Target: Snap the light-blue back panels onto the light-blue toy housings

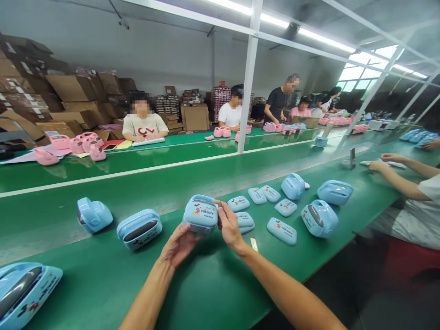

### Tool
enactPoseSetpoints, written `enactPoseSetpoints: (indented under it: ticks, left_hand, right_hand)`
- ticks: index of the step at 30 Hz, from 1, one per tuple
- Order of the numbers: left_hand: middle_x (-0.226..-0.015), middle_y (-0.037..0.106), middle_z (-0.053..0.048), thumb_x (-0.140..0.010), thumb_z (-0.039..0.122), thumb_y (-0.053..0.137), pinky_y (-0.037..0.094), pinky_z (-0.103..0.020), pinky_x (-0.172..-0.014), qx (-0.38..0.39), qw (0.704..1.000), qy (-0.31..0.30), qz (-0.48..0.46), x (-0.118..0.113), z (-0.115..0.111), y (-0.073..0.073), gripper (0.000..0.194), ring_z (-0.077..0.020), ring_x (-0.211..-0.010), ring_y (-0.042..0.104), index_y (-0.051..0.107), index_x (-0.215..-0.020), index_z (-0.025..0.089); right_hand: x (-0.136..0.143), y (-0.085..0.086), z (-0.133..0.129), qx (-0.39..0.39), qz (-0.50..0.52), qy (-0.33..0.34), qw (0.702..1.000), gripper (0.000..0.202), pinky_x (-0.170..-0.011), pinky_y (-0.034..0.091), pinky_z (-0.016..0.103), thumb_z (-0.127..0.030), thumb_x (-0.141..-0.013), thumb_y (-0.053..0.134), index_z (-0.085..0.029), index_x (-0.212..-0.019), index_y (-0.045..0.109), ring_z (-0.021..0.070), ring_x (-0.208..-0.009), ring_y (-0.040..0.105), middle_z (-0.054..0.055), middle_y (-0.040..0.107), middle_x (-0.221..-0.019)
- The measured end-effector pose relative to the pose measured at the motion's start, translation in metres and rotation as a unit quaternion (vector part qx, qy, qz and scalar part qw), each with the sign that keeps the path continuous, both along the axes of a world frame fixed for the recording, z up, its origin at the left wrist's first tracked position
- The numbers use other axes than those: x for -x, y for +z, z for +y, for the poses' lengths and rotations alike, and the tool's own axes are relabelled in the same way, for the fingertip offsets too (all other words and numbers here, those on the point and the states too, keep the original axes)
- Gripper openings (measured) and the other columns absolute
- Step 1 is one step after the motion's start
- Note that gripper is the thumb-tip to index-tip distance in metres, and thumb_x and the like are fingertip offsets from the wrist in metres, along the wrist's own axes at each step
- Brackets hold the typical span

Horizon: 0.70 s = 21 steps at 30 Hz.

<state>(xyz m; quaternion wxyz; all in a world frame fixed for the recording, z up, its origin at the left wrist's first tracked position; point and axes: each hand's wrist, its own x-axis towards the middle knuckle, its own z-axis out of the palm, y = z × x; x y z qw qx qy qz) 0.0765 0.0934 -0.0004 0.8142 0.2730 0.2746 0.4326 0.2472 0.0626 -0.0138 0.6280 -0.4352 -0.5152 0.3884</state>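
Note:
A light blue plastic case with a Mickey print is raised above the green table, its printed face toward me. My left hand grips it from below and the left, thumb on the lower corner. At the case's right edge, my right hand has its fingers pinched against the upper side. Behind that hand lie printed blue panels, one near the fingertips and another partly hidden by the hand. A flat blue panel rests farther right. To the left stands a blue case with a dark window.
More blue cases stand at left, at near left and at right. A small pale strip lies by my right wrist. A co-worker's arms reach in from the right. A white post rises beyond the belt.

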Motion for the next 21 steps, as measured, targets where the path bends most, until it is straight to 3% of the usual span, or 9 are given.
enactPoseSetpoints:
  ticks: [3,6,8,11,14,21]
  left_hand:
    - [-0.109,0.077,-0.007,-0.061,0.040,0.091,0.052,-0.047,-0.102,0.004,0.997,0.083,-0.005,-0.008,0.013,-0.008,0.053,-0.0335,-0.119,0.064,0.069,-0.107,0.023]
    - [-0.107,0.076,-0.005,-0.064,0.055,0.086,0.055,-0.047,-0.097,0.026,0.989,0.134,-0.050,-0.016,0.023,-0.015,0.055,-0.0317,-0.114,0.066,0.068,-0.108,0.027]
    - [-0.105,0.076,-0.005,-0.066,0.059,0.083,0.055,-0.049,-0.095,0.045,0.986,0.141,-0.077,-0.018,0.025,-0.019,0.058,-0.0317,-0.113,0.067,0.066,-0.113,0.029]
    - [-0.106,0.076,-0.006,-0.075,0.057,0.076,0.054,-0.055,-0.094,0.099,0.980,0.132,-0.111,-0.019,0.022,-0.022,0.055,-0.0333,-0.110,0.068,0.062,-0.121,0.030]
    - [-0.109,0.076,-0.011,-0.085,0.053,0.066,0.051,-0.059,-0.095,0.130,0.971,0.137,-0.147,-0.022,0.015,-0.020,0.049,-0.0349,-0.107,0.069,0.061,-0.126,0.025]
    - [-0.103,0.078,-0.008,-0.091,0.049,0.059,0.051,-0.060,-0.098,0.123,0.969,0.150,-0.152,-0.030,0.007,-0.006,0.040,-0.0301,-0.094,0.073,0.063,-0.122,0.024]
  right_hand:
    - [0.017,-0.006,0.007,0.055,0.145,0.042,0.987,0.052,-0.037,0.027,0.019,-0.059,-0.087,0.056,-0.024,-0.124,0.058,0.0091,-0.046,0.032,-0.007,0.036,-0.064]
    - [0.027,-0.013,0.000,0.068,0.158,0.094,0.981,0.056,-0.035,0.031,0.019,-0.054,-0.082,0.062,-0.025,-0.129,0.053,0.0087,-0.045,0.039,-0.006,0.045,-0.069]
    - [0.028,-0.014,-0.009,0.062,0.115,0.077,0.988,0.048,-0.035,0.032,0.020,-0.051,-0.086,0.058,-0.025,-0.126,0.053,0.0089,-0.042,0.040,-0.007,0.048,-0.067]
    - [0.023,-0.011,-0.020,0.052,-0.026,0.021,0.998,0.027,-0.042,0.034,0.022,-0.045,-0.092,0.050,-0.022,-0.101,0.062,0.0100,-0.042,0.040,-0.007,0.045,-0.057]
    - [0.019,-0.004,-0.028,0.042,-0.178,0.015,0.983,0.028,-0.053,0.037,0.024,-0.038,-0.095,0.047,-0.021,-0.082,0.065,0.0122,-0.049,0.045,-0.004,0.049,-0.054]
    - [0.020,0.001,-0.034,0.065,-0.257,0.026,0.964,0.026,-0.056,0.037,0.024,-0.031,-0.096,0.043,-0.022,-0.089,0.067,0.0140,-0.051,0.047,-0.003,0.055,-0.058]
